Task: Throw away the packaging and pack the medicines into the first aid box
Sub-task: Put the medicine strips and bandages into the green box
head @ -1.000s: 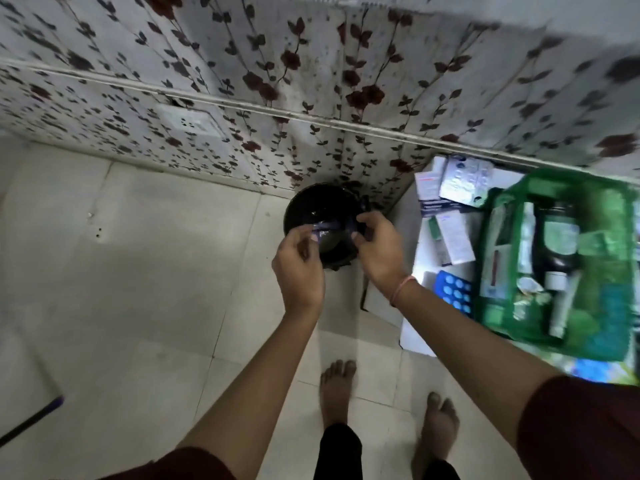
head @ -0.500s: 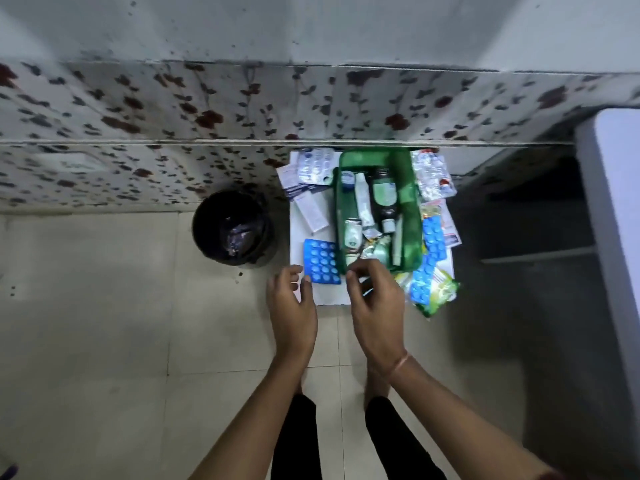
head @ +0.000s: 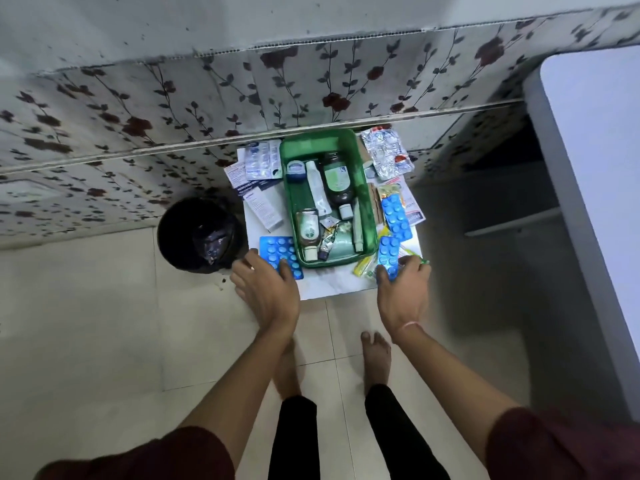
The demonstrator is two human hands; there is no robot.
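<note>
A green first aid box (head: 370, 216) stands on a small white table (head: 329, 284) against the wall, holding bottles and tubes. Left of it lies a blue blister strip (head: 277, 249); my left hand (head: 266, 289) rests on its near edge, fingers spread. Right of the box my right hand (head: 403, 289) pinches another blue blister strip (head: 388, 252). A third blue strip (head: 396, 216) lies further back on the right. A white medicine carton (head: 264, 209) and a silver strip (head: 261, 164) lie left of the box. A black bin (head: 199, 233) stands left of the table.
Silver foil strips (head: 388, 155) and papers lie at the table's back right. A floral-tiled wall runs behind. A white surface (head: 595, 174) rises at the right, with a dark gap beneath. My bare feet stand on the tiled floor below the table.
My hands left the bin and came over the table. They then spread apart: the left onto the left blue strip, the right onto a blue strip right of the box.
</note>
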